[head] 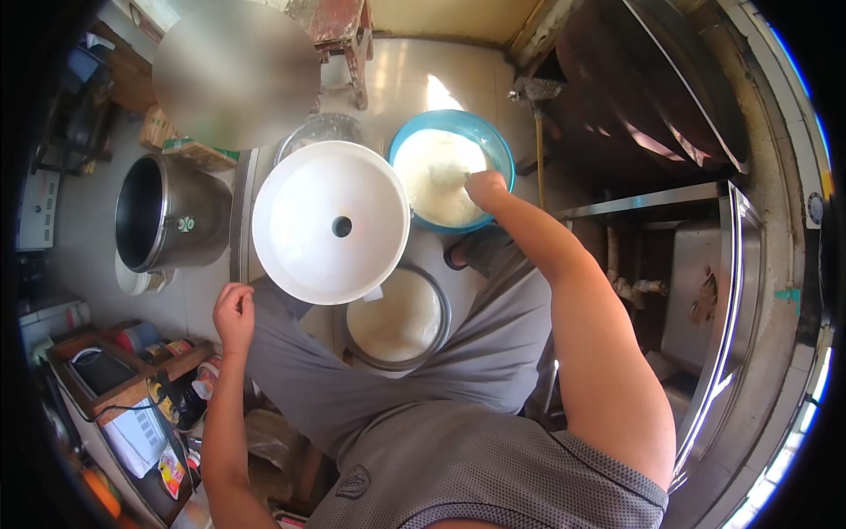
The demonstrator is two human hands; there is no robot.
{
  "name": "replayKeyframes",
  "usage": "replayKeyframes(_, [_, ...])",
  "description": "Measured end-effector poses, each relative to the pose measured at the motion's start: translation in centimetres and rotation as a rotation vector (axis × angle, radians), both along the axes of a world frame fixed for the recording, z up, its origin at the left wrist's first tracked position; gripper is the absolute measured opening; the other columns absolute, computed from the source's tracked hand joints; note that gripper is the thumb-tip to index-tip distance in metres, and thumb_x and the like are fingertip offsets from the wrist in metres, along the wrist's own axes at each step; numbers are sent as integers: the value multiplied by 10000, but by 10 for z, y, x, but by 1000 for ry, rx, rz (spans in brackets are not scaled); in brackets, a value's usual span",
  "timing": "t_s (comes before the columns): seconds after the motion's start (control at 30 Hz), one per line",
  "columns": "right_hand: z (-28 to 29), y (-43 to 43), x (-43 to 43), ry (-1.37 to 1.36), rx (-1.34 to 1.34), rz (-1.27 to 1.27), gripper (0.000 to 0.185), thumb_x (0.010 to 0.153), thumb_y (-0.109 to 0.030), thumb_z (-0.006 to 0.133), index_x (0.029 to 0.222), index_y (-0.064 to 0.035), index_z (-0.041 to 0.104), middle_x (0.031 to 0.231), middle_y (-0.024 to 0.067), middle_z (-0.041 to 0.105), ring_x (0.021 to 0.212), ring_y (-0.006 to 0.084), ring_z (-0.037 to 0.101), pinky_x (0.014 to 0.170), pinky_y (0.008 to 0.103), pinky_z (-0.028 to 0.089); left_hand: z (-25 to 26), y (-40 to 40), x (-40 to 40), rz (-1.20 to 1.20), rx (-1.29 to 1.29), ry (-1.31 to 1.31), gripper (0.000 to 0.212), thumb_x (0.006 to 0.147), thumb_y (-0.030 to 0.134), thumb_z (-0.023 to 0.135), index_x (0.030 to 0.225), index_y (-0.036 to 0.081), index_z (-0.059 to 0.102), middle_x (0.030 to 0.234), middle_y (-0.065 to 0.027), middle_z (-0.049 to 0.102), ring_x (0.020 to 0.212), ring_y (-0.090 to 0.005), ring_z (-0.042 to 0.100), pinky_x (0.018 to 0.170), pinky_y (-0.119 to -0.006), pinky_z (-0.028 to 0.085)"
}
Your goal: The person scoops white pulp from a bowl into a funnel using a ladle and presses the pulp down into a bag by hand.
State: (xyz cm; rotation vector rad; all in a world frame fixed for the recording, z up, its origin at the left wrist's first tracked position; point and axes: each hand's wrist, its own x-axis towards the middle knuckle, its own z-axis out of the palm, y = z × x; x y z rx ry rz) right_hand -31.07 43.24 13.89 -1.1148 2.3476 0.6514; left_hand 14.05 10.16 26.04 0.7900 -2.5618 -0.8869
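A blue plastic basin (506,155) on the floor holds a pale, creamy mixture (439,159). Over its right side, my right hand (488,190) is closed around the short dark end of a utensil (468,177); the rest of that utensil cannot be made out. A white round hopper (297,218) with a central hole stands to the basin's left. Below it, between my legs, a round metal pot (444,317) contains a similar pale liquid (396,321). My left hand (234,309) hangs beside my left knee, its fingers curled with nothing seen in them.
At left a large steel pot (198,215) lies tilted or stands beside a white bucket (132,274). A worn wooden stool (337,30) is at the top. Metal sink framing (661,198) borders the right, and a cluttered wooden shelf (122,390) the lower left.
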Motion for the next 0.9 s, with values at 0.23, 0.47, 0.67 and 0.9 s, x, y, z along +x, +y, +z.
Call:
replayKeyframes(0.23, [5,7,-18,-356,-7,69,166,806,-51,690,932,42,745,934,162,744,841,296,737,589,426,562,2,2,1,15,-3,12,63,863,-25,605,878,-3,662,890,-77,652,717,-207,616,626,-294,482])
replayKeyframes(0.47, [-16,40,-53,-397,-248,-290,251,841,-175,660,930,59,686,818,207,696,682,293,695,578,432,547,0,3,-12,-33,-14,41,64,868,-26,600,883,-7,659,888,-79,653,733,-206,625,638,-295,490])
replayKeyframes(0.67, [-1,3,0,-37,-155,-104,236,887,-55,591,1043,-60,767,1114,126,747,998,299,739,800,406,604,2,1,1,-13,-7,25,75,871,-44,591,886,-10,656,894,-83,655,741,-207,629,632,-287,488])
replayKeyframes(0.9, [3,2,-2,-155,3,-43,224,830,-18,628,1002,2,770,1071,172,747,968,316,740,754,410,600,2,3,0,11,14,24,67,870,-39,596,878,-10,655,892,-86,653,745,-208,628,629,-285,487])
